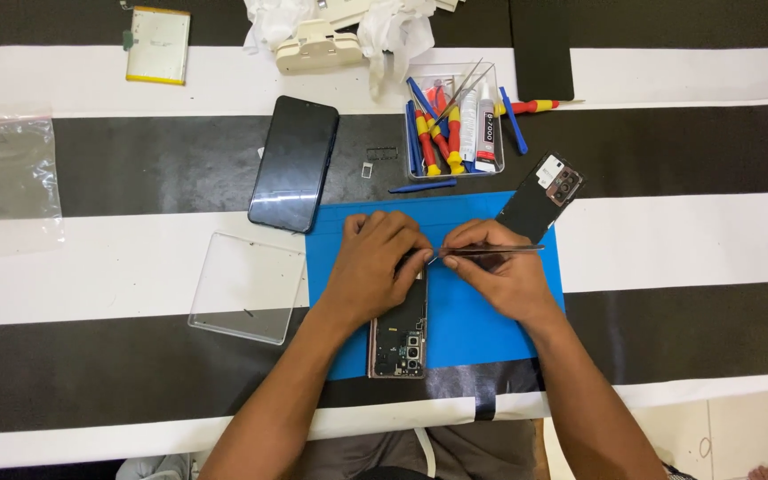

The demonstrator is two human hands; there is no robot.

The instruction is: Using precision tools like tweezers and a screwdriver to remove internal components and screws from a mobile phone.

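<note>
While pinned: phone (beneath both hands)

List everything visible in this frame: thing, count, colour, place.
opened phone: 1, dark, on mat under hands
mat: 1, blue, centre
tweezers: 1, silver, in right hand
back cover: 1, black, mat's upper right
screen: 1, black, left of tool box
tool box: 1, clear, red-yellow and blue tools, glue tube
clear lid: 1, left of mat
battery: 1, white-yellow, top left
plastic bag: 1, clear, far left
left hand: on phone
right hand: gripping tweezers
</note>
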